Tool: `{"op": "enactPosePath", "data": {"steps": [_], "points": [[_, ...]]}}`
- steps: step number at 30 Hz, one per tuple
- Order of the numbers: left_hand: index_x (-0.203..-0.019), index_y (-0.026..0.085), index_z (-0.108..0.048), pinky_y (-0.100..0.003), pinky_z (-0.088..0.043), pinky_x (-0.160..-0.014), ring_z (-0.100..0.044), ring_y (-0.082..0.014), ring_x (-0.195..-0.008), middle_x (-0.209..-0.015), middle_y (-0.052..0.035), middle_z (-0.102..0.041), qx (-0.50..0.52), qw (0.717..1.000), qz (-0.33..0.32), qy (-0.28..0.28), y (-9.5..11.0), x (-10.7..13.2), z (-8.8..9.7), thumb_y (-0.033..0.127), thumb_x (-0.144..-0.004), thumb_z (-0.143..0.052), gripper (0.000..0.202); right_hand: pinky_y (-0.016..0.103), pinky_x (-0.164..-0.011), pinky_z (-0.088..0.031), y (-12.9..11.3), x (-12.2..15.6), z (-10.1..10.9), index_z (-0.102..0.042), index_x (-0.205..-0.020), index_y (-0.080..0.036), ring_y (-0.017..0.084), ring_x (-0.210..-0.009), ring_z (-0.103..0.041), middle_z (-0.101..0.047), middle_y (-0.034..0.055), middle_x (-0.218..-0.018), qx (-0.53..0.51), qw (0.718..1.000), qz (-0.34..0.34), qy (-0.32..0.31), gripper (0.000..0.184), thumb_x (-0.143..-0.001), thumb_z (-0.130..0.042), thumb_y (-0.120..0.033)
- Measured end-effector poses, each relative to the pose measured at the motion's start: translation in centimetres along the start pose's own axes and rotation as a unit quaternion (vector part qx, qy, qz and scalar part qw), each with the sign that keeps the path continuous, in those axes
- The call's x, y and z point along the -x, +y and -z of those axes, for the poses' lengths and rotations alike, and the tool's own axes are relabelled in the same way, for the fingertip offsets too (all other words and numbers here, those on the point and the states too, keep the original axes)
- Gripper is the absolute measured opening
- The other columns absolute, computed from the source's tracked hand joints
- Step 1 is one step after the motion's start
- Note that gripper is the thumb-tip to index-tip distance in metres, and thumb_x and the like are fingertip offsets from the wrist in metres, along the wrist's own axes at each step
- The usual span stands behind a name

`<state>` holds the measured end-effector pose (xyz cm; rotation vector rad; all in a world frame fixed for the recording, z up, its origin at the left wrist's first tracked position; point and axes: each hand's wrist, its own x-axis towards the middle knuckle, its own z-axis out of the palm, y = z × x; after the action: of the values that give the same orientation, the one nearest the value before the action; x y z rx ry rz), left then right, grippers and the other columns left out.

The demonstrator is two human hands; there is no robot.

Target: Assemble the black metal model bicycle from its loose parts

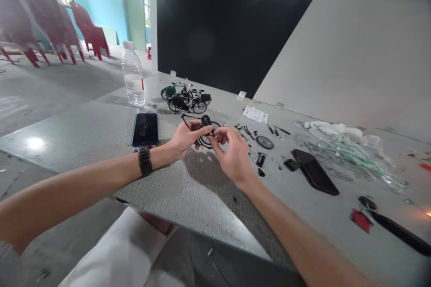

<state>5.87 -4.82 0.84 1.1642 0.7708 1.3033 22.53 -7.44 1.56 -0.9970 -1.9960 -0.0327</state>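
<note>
Just above the table, a black miniature bicycle (204, 121), partly built with a frame and a spoked wheel, is held between both hands. My left hand (185, 138), with a dark watch (145, 160) at its wrist, grips it from the left. The thumb and fingertips of my right hand (233, 148) pinch at the wheel side; whether a tiny part sits between them is hidden. Loose black bicycle parts (248, 132) lie right of my right hand, among them a spare wheel (264, 142). Several small model bicycles (186, 101) stand behind, one with a green bag.
A water bottle (133, 76) and a blue phone (145, 129) are at the left. Toward the right lie paper slips (255, 114), a black phone (314, 171), clear plastic wrapping (353, 154) and a black-handled tool (400, 231). A dark panel (232, 22) rises behind the table.
</note>
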Motion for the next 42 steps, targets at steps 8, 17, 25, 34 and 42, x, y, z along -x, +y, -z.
{"op": "enactPosePath", "data": {"steps": [8,17,25,34,42], "points": [[-0.064,0.016,-0.055,-0.019,-0.027,-0.044,-0.038,-0.0046,-0.053,-0.062,0.0048,-0.047,-0.035,0.999,-0.038,0.014,0.13,0.01,0.11,0.038,-0.078,-0.083,0.038,0.032,-0.070,-0.046,0.13,0.12,-0.24,-0.056,-0.100,-0.024,0.018,-0.074,-0.057,-0.062,0.0023,-0.085,-0.018,1.000,-0.018,0.009,0.010,-0.098,-0.061,-0.032],[-0.086,0.019,-0.058,-0.020,-0.016,-0.036,-0.025,0.0008,-0.034,-0.059,0.0098,-0.047,-0.025,0.997,0.072,0.020,0.42,0.03,0.35,0.041,-0.079,-0.085,0.035,0.031,-0.069,-0.046,0.15,0.18,-0.15,-0.054,-0.099,-0.023,0.017,-0.073,-0.056,-0.061,0.0015,-0.084,-0.027,0.999,-0.033,0.000,0.010,-0.098,-0.060,-0.032],[-0.092,0.015,-0.061,-0.022,-0.050,-0.045,-0.063,-0.0090,-0.044,-0.078,-0.0008,-0.069,-0.013,0.996,0.082,-0.030,0.72,0.15,0.37,0.041,-0.081,-0.083,0.036,0.031,-0.070,-0.046,0.12,0.07,-0.02,-0.055,-0.099,-0.023,0.017,-0.073,-0.057,-0.061,0.0014,-0.083,-0.028,0.999,-0.042,-0.002,0.010,-0.098,-0.059,-0.032],[-0.089,0.017,-0.054,-0.023,-0.048,-0.042,-0.061,-0.0095,-0.040,-0.069,0.0050,-0.063,0.030,0.995,0.097,-0.010,0.49,-0.09,0.19,0.039,-0.078,-0.086,0.040,0.032,-0.069,-0.046,-0.11,0.00,0.10,-0.054,-0.099,-0.023,0.018,-0.075,-0.058,-0.062,0.0023,-0.084,-0.015,0.999,-0.042,-0.006,0.010,-0.096,-0.060,-0.032],[-0.084,0.017,-0.055,-0.019,-0.041,-0.039,-0.059,-0.0080,-0.039,-0.067,0.0053,-0.061,0.035,0.992,0.118,0.020,0.53,-0.12,0.19,0.040,-0.077,-0.087,0.040,0.032,-0.070,-0.047,-0.35,0.03,0.08,-0.056,-0.100,-0.023,0.018,-0.076,-0.058,-0.063,0.0039,-0.086,-0.017,0.999,-0.047,-0.018,0.012,-0.097,-0.060,-0.033]]}}
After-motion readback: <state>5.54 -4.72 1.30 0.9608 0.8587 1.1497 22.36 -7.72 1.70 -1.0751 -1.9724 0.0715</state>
